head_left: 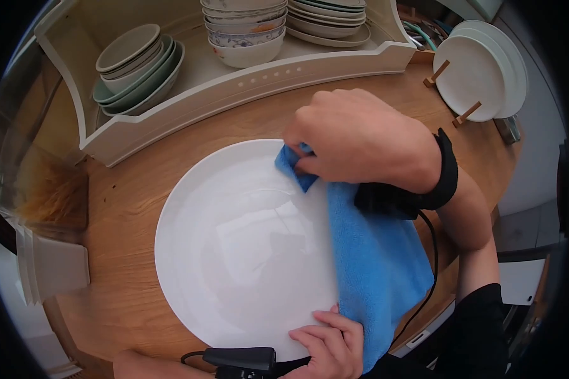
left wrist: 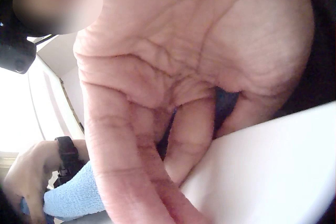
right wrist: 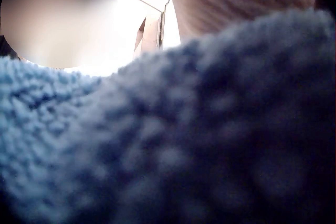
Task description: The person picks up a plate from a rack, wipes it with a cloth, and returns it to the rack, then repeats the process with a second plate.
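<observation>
A large white plate [head_left: 246, 246] lies over the wooden table in the head view. At its near right edge my left hand [head_left: 335, 344] grips the rim, fingers on the upper face; the left wrist view shows this hand [left wrist: 157, 87] curled at the plate [left wrist: 262, 176]. My right hand [head_left: 367, 136] pinches a blue cloth [head_left: 376, 259] at the plate's far right rim. The cloth hangs down along the right side to the left hand. In the right wrist view the cloth [right wrist: 131, 145] covers most of the picture.
Behind the plate a cream shelf [head_left: 246, 82] holds stacked bowls [head_left: 246, 54] and plates [head_left: 325, 31]. White plates [head_left: 471, 76] stand in a wooden rack at the far right. White containers [head_left: 57, 265] stand at the left edge. A black cable [head_left: 433, 265] runs beside the cloth.
</observation>
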Motion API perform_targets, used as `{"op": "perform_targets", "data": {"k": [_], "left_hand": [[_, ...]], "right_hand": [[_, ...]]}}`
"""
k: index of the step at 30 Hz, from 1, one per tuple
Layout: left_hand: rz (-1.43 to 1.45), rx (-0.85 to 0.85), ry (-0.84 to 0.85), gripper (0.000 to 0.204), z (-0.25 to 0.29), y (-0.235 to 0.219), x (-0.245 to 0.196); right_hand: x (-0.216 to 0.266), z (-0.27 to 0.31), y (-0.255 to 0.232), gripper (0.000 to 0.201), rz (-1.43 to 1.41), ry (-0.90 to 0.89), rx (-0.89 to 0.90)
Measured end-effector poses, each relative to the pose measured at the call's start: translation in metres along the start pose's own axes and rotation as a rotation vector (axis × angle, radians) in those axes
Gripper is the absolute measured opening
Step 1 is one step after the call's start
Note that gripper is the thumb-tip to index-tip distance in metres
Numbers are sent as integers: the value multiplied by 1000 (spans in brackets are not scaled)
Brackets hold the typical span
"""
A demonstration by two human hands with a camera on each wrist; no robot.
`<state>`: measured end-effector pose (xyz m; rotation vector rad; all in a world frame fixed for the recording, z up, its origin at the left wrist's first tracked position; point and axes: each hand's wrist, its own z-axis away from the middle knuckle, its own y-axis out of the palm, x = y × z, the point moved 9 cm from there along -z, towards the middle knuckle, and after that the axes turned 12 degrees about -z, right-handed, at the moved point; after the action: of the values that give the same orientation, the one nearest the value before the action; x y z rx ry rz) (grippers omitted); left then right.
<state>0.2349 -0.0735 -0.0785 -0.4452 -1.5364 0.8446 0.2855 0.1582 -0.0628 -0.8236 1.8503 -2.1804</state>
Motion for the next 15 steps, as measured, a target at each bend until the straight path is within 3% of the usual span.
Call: {"op": "perform_targets", "data": {"k": [8, 15], "left_hand": [[-53, -5, -8, 26, -1, -1, 2], [-48, -1, 38, 24, -2, 0, -1]], "right_hand": [[1, 3, -1, 12, 9, -82, -72], [4, 1, 7, 17, -100, -47, 23]]}}
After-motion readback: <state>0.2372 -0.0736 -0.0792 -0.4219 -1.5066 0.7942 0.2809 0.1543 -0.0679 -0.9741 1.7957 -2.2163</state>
